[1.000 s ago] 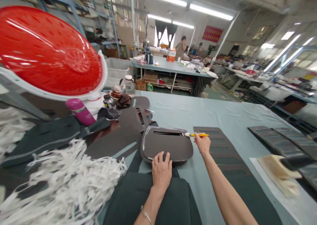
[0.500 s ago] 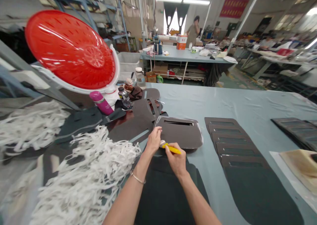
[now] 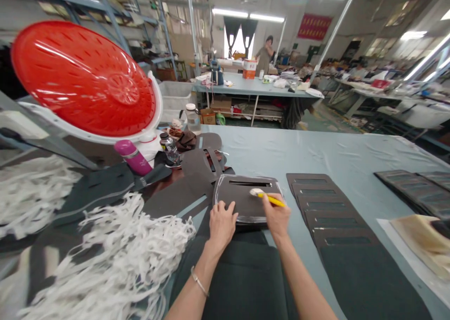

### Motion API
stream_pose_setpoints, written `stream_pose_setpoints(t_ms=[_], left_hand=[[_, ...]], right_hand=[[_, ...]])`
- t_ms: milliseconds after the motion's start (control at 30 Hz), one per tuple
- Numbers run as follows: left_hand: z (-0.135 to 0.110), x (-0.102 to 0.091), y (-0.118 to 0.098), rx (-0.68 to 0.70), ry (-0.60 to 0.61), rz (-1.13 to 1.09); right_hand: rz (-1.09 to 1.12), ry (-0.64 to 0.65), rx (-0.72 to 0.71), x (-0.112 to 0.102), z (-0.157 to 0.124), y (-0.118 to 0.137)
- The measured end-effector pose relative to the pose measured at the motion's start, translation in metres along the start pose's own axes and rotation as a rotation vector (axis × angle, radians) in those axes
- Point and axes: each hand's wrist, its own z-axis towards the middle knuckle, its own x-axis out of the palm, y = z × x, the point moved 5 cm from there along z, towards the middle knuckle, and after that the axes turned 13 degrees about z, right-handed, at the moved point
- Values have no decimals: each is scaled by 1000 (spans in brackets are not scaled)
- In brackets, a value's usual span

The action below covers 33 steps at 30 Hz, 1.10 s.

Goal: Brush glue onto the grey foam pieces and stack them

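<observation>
The left hand [image 3: 221, 227] lies on a dark slotted panel [image 3: 246, 206], its fingers spread and released, pressing down. The right hand [image 3: 276, 217] has its fingers clenched on a yellow-handled applicator [image 3: 270, 199], whose white-smeared tip touches the panel near its slot. The panel rests on a dark sheet [image 3: 239, 278] at the near side of the pale blue counter [image 3: 337, 153]. Just right lies a row of overlapping slotted panels [image 3: 330, 212]. To the left, dark cutouts [image 3: 198, 170] crowd against it, with a magenta flask [image 3: 131, 156] and heaped white strips [image 3: 116, 259] beyond. Pale cloth stretches from the panel to the counter's far edge.
</observation>
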Motion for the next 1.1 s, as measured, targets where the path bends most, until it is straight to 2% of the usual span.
stream_pose_setpoints(t_ms=[67, 100, 133, 167, 233, 333, 367, 400, 433, 467, 600, 633, 667, 733, 867, 933, 1000, 1100], left_hand=[[-1, -1, -4, -18, -24, 38], [-1, -1, -4, -22, -31, 44], [-1, 0, -4, -23, -34, 44], [-1, 0, -4, -22, -36, 39], [0, 0, -2, -20, -40, 19], [0, -1, -1, -27, -50, -5], [0, -1, -2, -26, -53, -8], [-1, -1, -2, -24, -56, -7], [-1, -1, -3, -22, -58, -4], [-1, 0, -4, -20, -61, 1], [0, 0, -4, -20, -77, 27], [0, 1, -4, -20, -82, 34], [1, 1, -4, -19, -85, 40], [1, 0, -4, -18, -91, 45], [-1, -1, -4, -17, -85, 48], [-1, -2, -5, -16, -83, 60], [0, -4, -7, -10, -80, 75], [5, -5, -12, -37, -43, 80]], right_hand=[[136, 148, -24, 65, 0, 11], [156, 189, -21, 85, 0, 10], [161, 214, -15, 95, 1, 6], [146, 213, -5, 95, 3, -1], [62, 128, 24, 66, 13, -24], [-183, -150, 66, -1, 34, -49], [-246, -218, 65, -13, 39, -49], [-273, -248, 52, -15, 42, -46], [-259, -236, 27, -7, 42, -40], [-211, -184, -6, 10, 40, -31], [2, 159, -117, 102, 24, -3], [6, 198, -122, 114, 23, -4], [-11, 210, -118, 117, 25, -8], [-94, 151, -93, 97, 37, -26], [-320, -97, -59, 4, 68, -61], [-345, -195, -70, -34, 75, -71], [-328, -242, -68, -56, 73, -78], [-392, -180, 48, -65, 59, -94]])
